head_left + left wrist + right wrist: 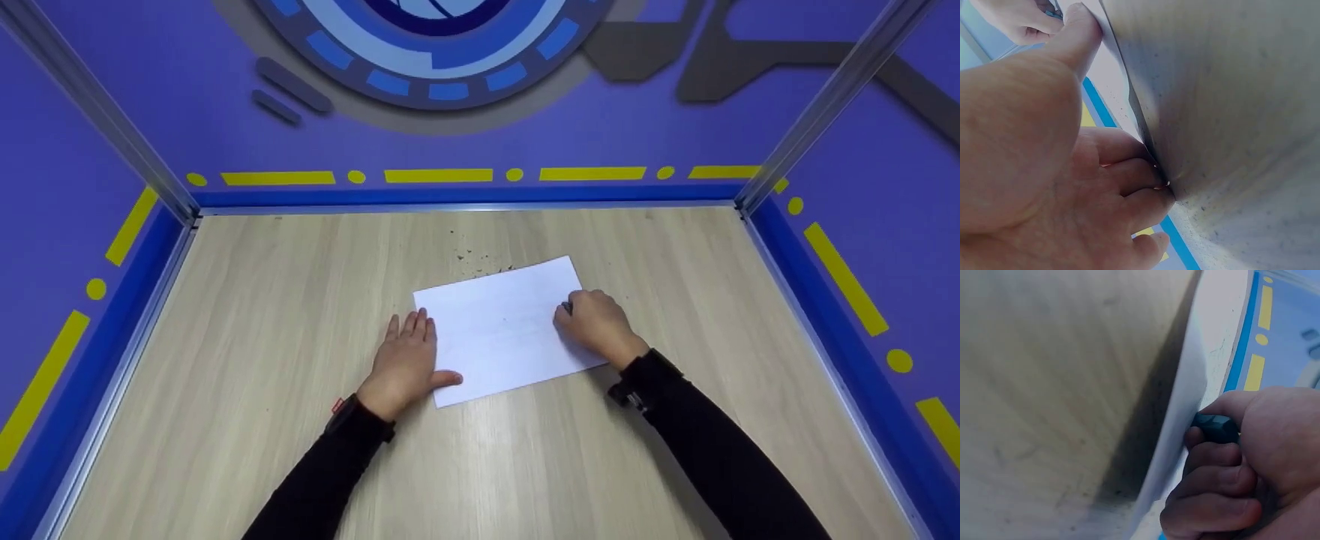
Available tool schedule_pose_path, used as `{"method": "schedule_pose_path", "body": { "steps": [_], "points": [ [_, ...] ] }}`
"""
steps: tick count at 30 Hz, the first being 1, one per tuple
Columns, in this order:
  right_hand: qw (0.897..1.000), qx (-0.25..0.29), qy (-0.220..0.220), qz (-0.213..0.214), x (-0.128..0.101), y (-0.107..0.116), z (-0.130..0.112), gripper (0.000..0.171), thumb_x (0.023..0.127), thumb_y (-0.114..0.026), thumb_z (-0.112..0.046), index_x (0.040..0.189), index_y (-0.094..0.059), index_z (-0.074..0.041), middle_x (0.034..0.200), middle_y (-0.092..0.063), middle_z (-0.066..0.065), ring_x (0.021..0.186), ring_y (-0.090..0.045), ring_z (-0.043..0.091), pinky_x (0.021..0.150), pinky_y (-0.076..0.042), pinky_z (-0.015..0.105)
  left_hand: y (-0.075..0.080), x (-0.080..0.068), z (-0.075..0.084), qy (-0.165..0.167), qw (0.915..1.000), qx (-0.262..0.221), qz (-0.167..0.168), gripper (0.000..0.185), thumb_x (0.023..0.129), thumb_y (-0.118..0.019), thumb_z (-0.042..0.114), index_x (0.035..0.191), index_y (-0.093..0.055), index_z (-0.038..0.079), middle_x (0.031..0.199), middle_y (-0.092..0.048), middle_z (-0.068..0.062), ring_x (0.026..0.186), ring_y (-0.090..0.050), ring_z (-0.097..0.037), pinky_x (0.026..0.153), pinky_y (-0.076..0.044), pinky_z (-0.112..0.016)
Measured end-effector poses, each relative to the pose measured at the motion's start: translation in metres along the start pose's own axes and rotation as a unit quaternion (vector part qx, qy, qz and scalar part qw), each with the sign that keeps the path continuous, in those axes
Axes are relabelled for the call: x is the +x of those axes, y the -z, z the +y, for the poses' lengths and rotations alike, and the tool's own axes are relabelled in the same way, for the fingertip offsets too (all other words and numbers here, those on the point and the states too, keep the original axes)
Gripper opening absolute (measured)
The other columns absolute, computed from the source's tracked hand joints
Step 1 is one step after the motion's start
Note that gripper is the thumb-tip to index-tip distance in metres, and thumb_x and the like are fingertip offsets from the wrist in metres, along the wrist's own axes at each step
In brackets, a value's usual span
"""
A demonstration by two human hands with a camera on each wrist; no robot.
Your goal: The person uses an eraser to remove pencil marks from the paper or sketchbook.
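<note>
A white sheet of paper (506,330) is laid flat on the wooden counter (247,322), between the two hands. The left hand (405,364) is laid flat at the paper's left edge, with the fingers straight and close together on the counter. Its thumb (1081,31) is pressed down on the near corner of the paper. Nothing is gripped by this hand. The right hand (596,326) is rested on the right side of the paper, with its fingers curled into a fist. A small dark thing (1216,427) is held in that fist, and its tip is pushed out by the thumb, right beside the paper. What the dark thing is cannot be told. Just past the paper, away from both hands, some tiny dark crumbs (480,259) are scattered on the counter.
</note>
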State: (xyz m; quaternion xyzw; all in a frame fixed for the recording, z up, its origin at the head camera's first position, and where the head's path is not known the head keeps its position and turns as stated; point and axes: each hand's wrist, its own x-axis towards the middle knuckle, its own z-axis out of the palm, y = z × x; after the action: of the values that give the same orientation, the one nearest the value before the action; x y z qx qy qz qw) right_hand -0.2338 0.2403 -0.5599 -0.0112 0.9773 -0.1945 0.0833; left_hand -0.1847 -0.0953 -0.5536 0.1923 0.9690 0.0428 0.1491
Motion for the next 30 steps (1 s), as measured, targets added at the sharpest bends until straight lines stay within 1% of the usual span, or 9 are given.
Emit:
{"method": "schedule_pose_path", "body": {
  "steps": [2, 5, 10, 13, 17, 20, 23, 27, 30],
  "points": [
    [1.000, -0.010, -0.004, -0.005, -0.002, 0.001, -0.002, 0.031, 0.104, -0.059, -0.027, 0.088, -0.067, -0.001, 0.089, -0.064, 0.012, 0.079, -0.056, 0.027, 0.070, -0.047, 0.042, 0.001, 0.000, 0.000, 0.001, 1.0000, 0.003, 0.000, 0.116, 0.096, -0.071, 0.073, 0.167, -0.035, -0.011, 0.178, -0.031, -0.031, 0.170, -0.029, -0.044, 0.140, -0.018, -0.062],
    [1.000, -0.010, -0.008, -0.010, -0.003, 0.004, -0.006, 0.030, 0.103, -0.060, -0.026, 0.082, -0.062, -0.005, 0.086, -0.060, 0.009, 0.077, -0.054, 0.026, 0.066, -0.043, 0.039, 0.002, 0.001, 0.001, 0.002, 1.0000, 0.005, -0.002, 0.117, 0.095, -0.071, 0.074, 0.167, -0.035, -0.012, 0.178, -0.031, -0.032, 0.169, -0.030, -0.044, 0.140, -0.018, -0.062],
    [0.999, 0.022, -0.006, -0.027, -0.004, 0.002, -0.019, 0.032, 0.104, -0.058, -0.027, 0.078, -0.058, -0.009, 0.084, -0.058, 0.008, 0.077, -0.056, 0.026, 0.065, -0.043, 0.037, 0.002, 0.002, -0.001, 0.001, 0.9999, 0.011, -0.002, 0.118, 0.095, -0.071, 0.075, 0.167, -0.035, -0.012, 0.178, -0.031, -0.032, 0.169, -0.030, -0.044, 0.140, -0.018, -0.061],
    [0.998, 0.045, 0.009, -0.050, -0.005, -0.005, -0.038, 0.034, 0.106, -0.057, -0.030, 0.077, -0.055, -0.012, 0.082, -0.058, 0.007, 0.078, -0.058, 0.026, 0.067, -0.045, 0.037, 0.003, 0.001, -0.001, 0.002, 0.9999, 0.013, 0.000, 0.118, 0.095, -0.071, 0.074, 0.167, -0.035, -0.012, 0.177, -0.031, -0.032, 0.169, -0.030, -0.044, 0.140, -0.018, -0.061],
    [0.995, 0.059, 0.029, -0.080, -0.005, -0.018, -0.076, 0.038, 0.108, -0.058, -0.034, 0.075, -0.052, -0.016, 0.080, -0.057, 0.005, 0.080, -0.060, 0.026, 0.071, -0.049, 0.039, 0.002, 0.000, -0.003, -0.001, 0.9999, 0.012, 0.007, 0.118, 0.094, -0.071, 0.074, 0.166, -0.036, -0.013, 0.177, -0.032, -0.033, 0.168, -0.032, -0.045, 0.140, -0.018, -0.062],
    [0.993, 0.048, 0.051, -0.100, -0.005, -0.031, -0.107, 0.039, 0.109, -0.059, -0.035, 0.076, -0.057, -0.015, 0.082, -0.063, 0.007, 0.082, -0.063, 0.028, 0.077, -0.053, 0.043, 0.001, -0.001, -0.003, -0.003, 0.9998, 0.009, 0.015, 0.118, 0.094, -0.072, 0.074, 0.165, -0.038, -0.013, 0.176, -0.034, -0.033, 0.168, -0.033, -0.045, 0.140, -0.019, -0.063],
    [0.991, 0.020, 0.078, -0.109, -0.002, -0.043, -0.132, 0.037, 0.110, -0.058, -0.034, 0.082, -0.066, -0.012, 0.090, -0.070, 0.011, 0.090, -0.066, 0.030, 0.086, -0.057, 0.049, 0.000, -0.001, -0.002, -0.007, 0.9998, 0.002, 0.020, 0.117, 0.093, -0.073, 0.074, 0.165, -0.039, -0.013, 0.175, -0.035, -0.033, 0.167, -0.034, -0.045, 0.139, -0.019, -0.063],
    [0.990, 0.002, 0.094, -0.107, 0.000, -0.056, -0.151, 0.034, 0.110, -0.058, -0.033, 0.093, -0.074, -0.008, 0.100, -0.075, 0.014, 0.098, -0.069, 0.032, 0.094, -0.059, 0.052, 0.000, -0.001, -0.001, -0.007, 0.9998, -0.005, 0.017, 0.116, 0.094, -0.073, 0.072, 0.165, -0.038, -0.013, 0.176, -0.034, -0.033, 0.168, -0.033, -0.045, 0.140, -0.018, -0.063],
    [0.991, -0.001, 0.101, -0.092, 0.001, -0.060, -0.155, 0.033, 0.107, -0.061, -0.030, 0.086, -0.074, -0.008, 0.097, -0.076, 0.015, 0.096, -0.070, 0.034, 0.091, -0.060, 0.052, 0.001, 0.000, 0.000, 0.000, 0.9999, -0.002, 0.015, 0.116, 0.094, -0.074, 0.072, 0.166, -0.038, -0.012, 0.176, -0.034, -0.032, 0.168, -0.032, -0.044, 0.140, -0.018, -0.063]
  ]
}}
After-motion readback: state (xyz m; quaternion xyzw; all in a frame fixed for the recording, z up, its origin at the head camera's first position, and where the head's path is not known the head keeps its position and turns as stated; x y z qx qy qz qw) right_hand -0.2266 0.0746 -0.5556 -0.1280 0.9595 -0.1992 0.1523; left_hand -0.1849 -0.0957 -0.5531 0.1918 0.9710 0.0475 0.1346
